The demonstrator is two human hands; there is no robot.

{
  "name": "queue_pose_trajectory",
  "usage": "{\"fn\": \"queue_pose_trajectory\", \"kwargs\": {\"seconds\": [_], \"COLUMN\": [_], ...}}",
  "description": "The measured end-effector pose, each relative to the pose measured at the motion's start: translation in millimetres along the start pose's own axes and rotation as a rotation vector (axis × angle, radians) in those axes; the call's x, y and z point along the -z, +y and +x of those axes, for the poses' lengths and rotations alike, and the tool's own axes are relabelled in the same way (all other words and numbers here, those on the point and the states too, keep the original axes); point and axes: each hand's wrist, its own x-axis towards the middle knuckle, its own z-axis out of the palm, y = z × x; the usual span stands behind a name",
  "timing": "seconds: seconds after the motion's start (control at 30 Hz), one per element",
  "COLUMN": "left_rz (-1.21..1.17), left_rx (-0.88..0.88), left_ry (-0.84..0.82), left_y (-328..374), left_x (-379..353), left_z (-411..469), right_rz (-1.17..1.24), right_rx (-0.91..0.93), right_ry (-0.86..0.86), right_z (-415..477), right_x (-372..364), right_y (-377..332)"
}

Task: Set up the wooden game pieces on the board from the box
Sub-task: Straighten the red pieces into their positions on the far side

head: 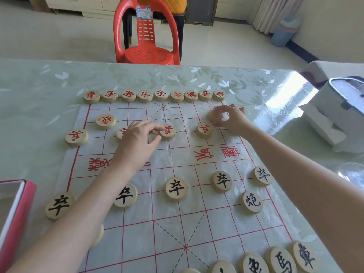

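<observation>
Red piece (169, 133) sits in left hand's (136, 140) pinch; right hand (230, 119) grips pale piece (212, 115).

The pieces (175, 188) are pale, smooth, matt wood with painted marks. The board (197, 223) is a thin, crinkled, glossy plastic sheet. The table cover (39, 95) beneath is smooth and shiny, glaring at far right. The far chair (146, 54) is glossy red plastic.

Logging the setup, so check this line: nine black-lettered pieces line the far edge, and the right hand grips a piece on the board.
Wrong in one respect: the far row is red-lettered, not black, as the head view shows. So: nine red-lettered pieces line the far edge, and the right hand grips a piece on the board.
</observation>
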Motion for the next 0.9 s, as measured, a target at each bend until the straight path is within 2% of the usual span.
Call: {"fn": "queue_pose_trajectory", "kwargs": {"seconds": [0.17,0.27,0.43,0.63,0.8,0.9], "left_rz": [0.001,0.047,0.139,0.144,0.115,0.075], "left_rx": [0.021,0.083,0.215,0.325,0.322,0.283], "left_ry": [0.025,0.072,0.119,0.116,0.143,0.086], "left_y": [-14,-36,-81,-93,-99,-101], "left_x": [16,35,68,63,58,60], "left_z": [-2,2,14,27,31,32], "right_rz": [0.117,0.101,0.128,0.203,0.215,0.210], "right_rx": [-0.010,0.078,0.221,0.313,0.333,0.320], "right_ry": [0.027,0.040,-0.036,-0.042,-0.031,-0.045], "right_z": [-6,-17,-36,-45,-50,-51], "right_x": [5,2,-24,-44,-47,-48], "right_y": [-12,-33,-80,-125,-143,-143]}}
